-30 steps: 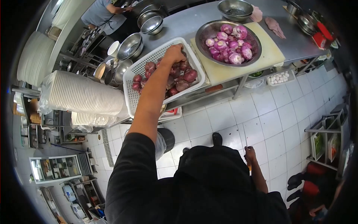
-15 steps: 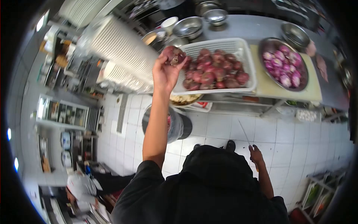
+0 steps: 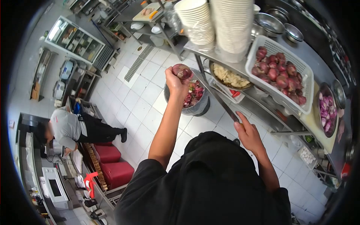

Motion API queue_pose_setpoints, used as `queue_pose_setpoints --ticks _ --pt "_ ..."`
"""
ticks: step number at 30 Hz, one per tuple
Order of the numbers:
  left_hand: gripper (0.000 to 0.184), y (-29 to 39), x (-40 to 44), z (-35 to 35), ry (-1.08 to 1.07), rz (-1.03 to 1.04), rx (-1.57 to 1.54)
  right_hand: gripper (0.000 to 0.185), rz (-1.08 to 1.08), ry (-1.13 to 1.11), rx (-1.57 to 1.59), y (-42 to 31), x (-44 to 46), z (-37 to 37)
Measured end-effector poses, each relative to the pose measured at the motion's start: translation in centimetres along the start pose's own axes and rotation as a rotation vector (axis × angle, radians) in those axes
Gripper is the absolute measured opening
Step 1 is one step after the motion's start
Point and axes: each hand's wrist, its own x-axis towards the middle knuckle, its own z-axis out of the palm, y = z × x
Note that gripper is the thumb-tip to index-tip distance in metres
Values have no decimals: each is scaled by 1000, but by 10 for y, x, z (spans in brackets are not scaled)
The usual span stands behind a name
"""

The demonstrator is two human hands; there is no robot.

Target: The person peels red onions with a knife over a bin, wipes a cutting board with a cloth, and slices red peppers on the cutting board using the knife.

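My left hand (image 3: 176, 84) is closed around a red onion (image 3: 182, 71), which still wears its dark skin. Below the onion stands a lined bin (image 3: 202, 107) holding onion scraps (image 3: 194, 93). My right hand (image 3: 247, 133) grips a long knife (image 3: 223, 103), its blade slanting up toward the onion. The tip is close to the onion; I cannot tell whether they touch. To the right, a white plastic basket (image 3: 275, 100) holds many unpeeled red onions (image 3: 280, 73). Beyond it, peeled purple onions (image 3: 327, 112) fill a metal bowl (image 3: 335, 127) on a yellowish cutting board (image 3: 305, 120).
Tall stacks of white containers (image 3: 232, 30) stand at the counter's end. Beneath them is a pan of pale pieces (image 3: 228, 75). Metal bowls (image 3: 270, 23) line the back. At left, another person (image 3: 67, 125) bends over a counter near red bins (image 3: 112, 163).
My view has turned left. My left hand has carried the onion from beside the basket to over the bin. My right hand has raised the knife from my side toward the onion.
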Motion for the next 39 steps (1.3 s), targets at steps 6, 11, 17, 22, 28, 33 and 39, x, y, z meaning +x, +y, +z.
queue_pose_setpoints --ticks 6,11,17,22,28,33,39 --pt "40 30 20 -56 83 -76 -82 53 -100 -49 -87 -55 34 64" --pt "48 53 29 -85 124 -108 -94 54 -84 -92 -121 -77 52 101" --pt "42 67 40 -105 138 -65 -78 57 -111 -165 -138 -96 80 122" --pt "44 60 61 -118 194 -21 -61 60 -230 -173 -169 -97 116 136" --pt "40 48 77 -110 159 109 -55 60 -362 -189 -261 -108 178 140" --pt "41 58 97 -111 257 122 -34 60 -471 -271 -266 -115 227 135" --pt "35 49 98 -104 331 111 -93 61 -484 -367 -299 -135 273 145"
